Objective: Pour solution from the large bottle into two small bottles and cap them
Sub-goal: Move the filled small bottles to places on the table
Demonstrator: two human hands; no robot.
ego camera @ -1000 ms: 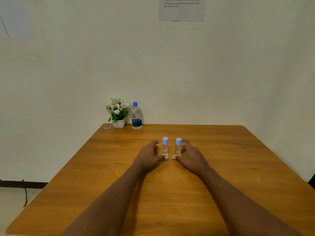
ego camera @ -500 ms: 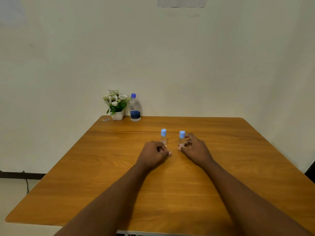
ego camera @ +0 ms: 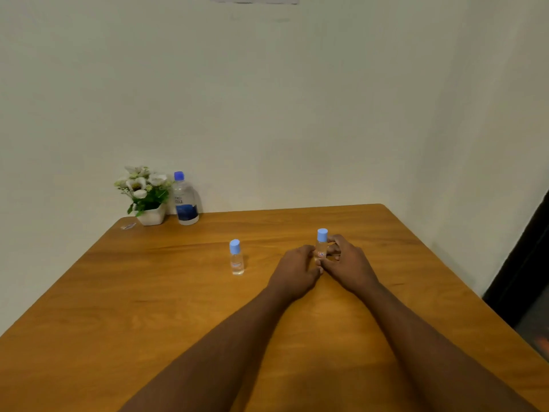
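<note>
Both my hands meet around the right small bottle at mid-frame, on the desk.

My right hand (ego camera: 346,264) has its fingers curled about the right small bottle (ego camera: 321,248), which stands upright with its blue cap (ego camera: 322,235) on; my left hand (ego camera: 295,270) is loosely curled, its fingertips against the same bottle's left side, though I cannot tell how firmly it grips. The left small bottle (ego camera: 236,261), capped as well, stands alone to the left of centre, apart from both hands. The large bottle (ego camera: 184,200), blue cap on, stands in the upper left at the desk's far corner, just beside a small white pot of flowers (ego camera: 145,195). The wooden desk (ego camera: 148,307) fills the lower half of the frame.
</note>
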